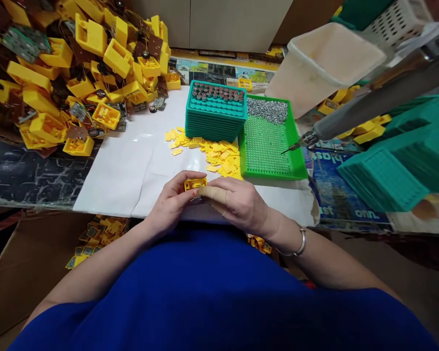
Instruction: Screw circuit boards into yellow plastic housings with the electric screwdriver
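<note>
My left hand (173, 197) is closed round a small yellow plastic housing (195, 184), held just above the front edge of the table with its open side facing me. My right hand (241, 200) meets it from the right, its fingers pressed together at the housing's lower side. Tan finger covers wrap some of the right fingers. Something small and greyish shows below the housing between the fingertips, too small to name. Beyond my hands lies a scatter of small yellow plastic pieces (223, 156) on the white paper (120, 170).
A teal tray stack (215, 119) topped with button cells stands behind the yellow pieces. Right of it sits a green basket (302, 168) with screws; an electric screwdriver (336, 117) hangs over it. Yellow housings with circuit boards (91, 36) pile up left. Teal trays (398, 161) lie right.
</note>
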Motion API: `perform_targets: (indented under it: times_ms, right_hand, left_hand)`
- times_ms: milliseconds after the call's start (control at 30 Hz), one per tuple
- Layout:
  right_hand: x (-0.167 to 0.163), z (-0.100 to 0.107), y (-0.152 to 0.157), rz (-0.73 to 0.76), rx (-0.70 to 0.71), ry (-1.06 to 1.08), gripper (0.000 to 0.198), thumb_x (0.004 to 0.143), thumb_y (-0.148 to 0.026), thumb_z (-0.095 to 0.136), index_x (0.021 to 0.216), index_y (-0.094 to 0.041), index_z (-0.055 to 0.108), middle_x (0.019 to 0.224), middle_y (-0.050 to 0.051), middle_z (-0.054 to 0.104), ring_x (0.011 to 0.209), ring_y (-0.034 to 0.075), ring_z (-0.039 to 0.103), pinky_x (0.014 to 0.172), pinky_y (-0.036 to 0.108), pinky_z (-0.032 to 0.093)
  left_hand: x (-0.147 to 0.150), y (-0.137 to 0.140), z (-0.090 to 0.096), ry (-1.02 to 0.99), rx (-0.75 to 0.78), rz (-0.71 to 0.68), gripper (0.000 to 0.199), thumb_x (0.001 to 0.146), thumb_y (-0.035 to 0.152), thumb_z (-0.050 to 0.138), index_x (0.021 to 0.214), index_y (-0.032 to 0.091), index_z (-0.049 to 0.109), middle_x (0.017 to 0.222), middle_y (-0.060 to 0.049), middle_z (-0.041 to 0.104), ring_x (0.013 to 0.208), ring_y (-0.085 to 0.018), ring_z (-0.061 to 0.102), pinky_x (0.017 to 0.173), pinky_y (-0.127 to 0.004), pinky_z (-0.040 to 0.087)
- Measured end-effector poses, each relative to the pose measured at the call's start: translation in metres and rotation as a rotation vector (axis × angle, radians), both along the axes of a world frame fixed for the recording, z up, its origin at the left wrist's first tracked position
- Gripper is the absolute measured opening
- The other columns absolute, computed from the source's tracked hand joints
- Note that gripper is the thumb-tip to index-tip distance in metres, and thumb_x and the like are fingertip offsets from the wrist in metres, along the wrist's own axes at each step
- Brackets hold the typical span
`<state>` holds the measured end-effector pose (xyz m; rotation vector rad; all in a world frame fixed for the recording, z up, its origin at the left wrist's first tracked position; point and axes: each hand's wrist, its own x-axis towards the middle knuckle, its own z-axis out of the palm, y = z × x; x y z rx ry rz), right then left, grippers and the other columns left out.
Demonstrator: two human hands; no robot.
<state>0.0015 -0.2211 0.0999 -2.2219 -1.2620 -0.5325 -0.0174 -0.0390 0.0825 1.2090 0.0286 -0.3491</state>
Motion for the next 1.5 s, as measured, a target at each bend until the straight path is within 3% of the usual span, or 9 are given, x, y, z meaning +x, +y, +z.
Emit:
perform_targets:
  times_ms: [167, 300, 533, 733, 967, 1100, 1300, 1500]
  right_hand:
    - [-0.003, -0.002, -0.002, 0.03, 0.031, -0.207, 0.02, 0.096, -0.01, 0.048, 0.108, -0.009, 0.065, 0.082, 0.009, 0.074, 0.071, 0.016, 0.064, 0.059, 0.029, 0.05]
    - [-0.005, -0.003, -0.003, 0.06, 0.064, -0.233, 0.018, 0.093, -0.006, 0.051, 0.107, -0.008, 0.063, 0.086, 0.011, 0.075, 0.068, 0.017, 0.064, 0.057, 0.031, 0.049]
    - [-0.006, -0.007, -0.006, 0.091, 0.06, -0.302, 0.017, 0.091, -0.007, 0.055, 0.104, -0.008, 0.065, 0.087, 0.012, 0.075, 0.07, 0.018, 0.065, 0.06, 0.031, 0.051]
    - [-0.009, -0.006, -0.006, 0.022, 0.083, -0.169, 0.017, 0.095, -0.01, 0.05, 0.105, -0.01, 0.064, 0.081, 0.009, 0.073, 0.066, 0.016, 0.062, 0.056, 0.03, 0.049]
    - [-0.007, -0.009, -0.005, -0.02, -0.002, -0.193, 0.023, 0.097, -0.01, 0.046, 0.11, -0.01, 0.065, 0.083, 0.009, 0.072, 0.072, 0.017, 0.062, 0.062, 0.03, 0.051]
    - [0.0, -0.008, -0.004, -0.073, -0.064, -0.021, 0.03, 0.1, -0.017, 0.041, 0.112, -0.012, 0.068, 0.083, 0.007, 0.068, 0.075, 0.015, 0.061, 0.068, 0.027, 0.052]
    - [0.015, -0.007, -0.008, -0.067, -0.149, 0.254, 0.039, 0.103, -0.029, 0.037, 0.126, -0.015, 0.065, 0.084, 0.006, 0.062, 0.075, 0.014, 0.058, 0.068, 0.024, 0.05]
    - [0.024, -0.007, -0.007, -0.009, -0.072, 0.432, 0.034, 0.101, -0.027, 0.044, 0.125, -0.017, 0.066, 0.084, 0.004, 0.061, 0.076, 0.013, 0.058, 0.069, 0.023, 0.047]
  left_hand:
    - [0.002, -0.002, 0.008, 0.167, -0.114, 0.006, 0.026, 0.075, 0.019, 0.073, 0.101, 0.021, 0.068, 0.087, -0.001, 0.072, 0.083, -0.014, 0.064, 0.08, -0.026, 0.047]
    - [0.004, -0.003, 0.014, 0.275, -0.184, -0.021, 0.029, 0.072, 0.014, 0.071, 0.101, 0.019, 0.066, 0.089, -0.003, 0.074, 0.084, -0.016, 0.067, 0.077, -0.026, 0.049]
    - [0.005, -0.008, 0.01, 0.247, -0.13, 0.004, 0.031, 0.072, 0.017, 0.078, 0.098, 0.02, 0.062, 0.084, 0.0, 0.073, 0.075, -0.012, 0.066, 0.071, -0.023, 0.048]
    - [0.002, -0.009, 0.009, 0.169, -0.151, -0.013, 0.029, 0.077, 0.019, 0.072, 0.104, 0.02, 0.064, 0.096, -0.003, 0.073, 0.088, -0.016, 0.067, 0.082, -0.028, 0.048]
    - [0.001, -0.008, 0.006, 0.137, -0.117, -0.011, 0.026, 0.075, 0.015, 0.068, 0.1, 0.019, 0.071, 0.091, -0.001, 0.073, 0.09, -0.014, 0.064, 0.083, -0.023, 0.048]
    - [0.004, -0.008, 0.003, 0.239, -0.175, -0.013, 0.029, 0.073, 0.011, 0.063, 0.1, 0.019, 0.069, 0.083, 0.0, 0.071, 0.079, -0.014, 0.064, 0.078, -0.026, 0.052]
    - [0.007, -0.005, 0.002, 0.334, -0.287, 0.004, 0.028, 0.076, 0.014, 0.055, 0.1, 0.013, 0.068, 0.095, -0.006, 0.071, 0.089, -0.019, 0.067, 0.084, -0.036, 0.058]
    - [0.005, -0.006, -0.001, 0.277, -0.265, 0.008, 0.03, 0.073, 0.015, 0.056, 0.102, 0.013, 0.066, 0.093, -0.005, 0.071, 0.089, -0.019, 0.066, 0.089, -0.042, 0.058]
